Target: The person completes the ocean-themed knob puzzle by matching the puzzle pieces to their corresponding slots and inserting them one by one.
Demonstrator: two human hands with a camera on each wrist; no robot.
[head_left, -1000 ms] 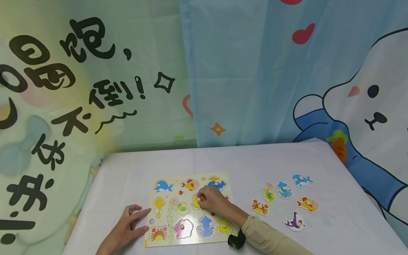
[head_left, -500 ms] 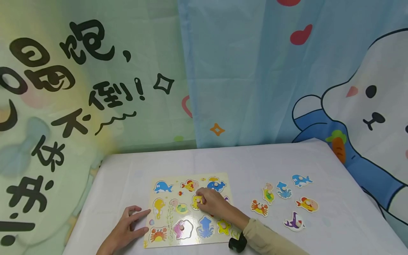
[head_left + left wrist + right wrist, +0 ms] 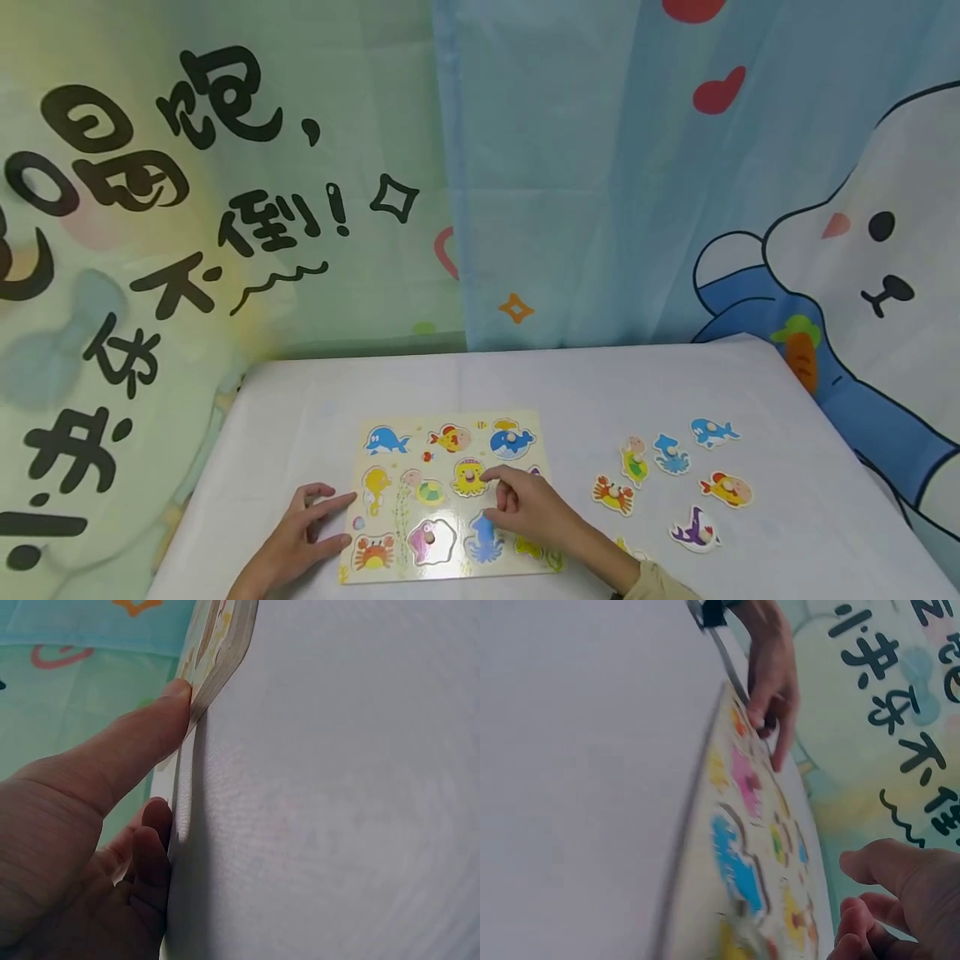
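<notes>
A wooden peg puzzle board (image 3: 417,423) with sea animals lies on the white table. My left hand (image 3: 296,537) rests at its left edge; in the left wrist view the thumb (image 3: 150,727) touches the board's edge. My right hand (image 3: 536,508) hovers over the board's right side, thumb and forefinger apart with nothing between them. Just left of its forefinger, a yellow octopus piece (image 3: 468,478) sits in its slot. A knobbed blue whale piece (image 3: 511,442) and a pink shell piece (image 3: 432,542) also sit in the board. The hand partly covers a yellow star piece (image 3: 527,547).
Loose pieces lie right of the board: a crab (image 3: 612,496), a turtle (image 3: 633,462), a blue squid-like one (image 3: 671,455), a whale (image 3: 715,432), a fish (image 3: 727,489) and a purple one (image 3: 694,529). A printed curtain (image 3: 540,208) hangs behind the table.
My right hand has let go of the yellow octopus piece and drawn back to the right and toward me, uncovering it and the blue whale. The left hand stays at the board's edge.
</notes>
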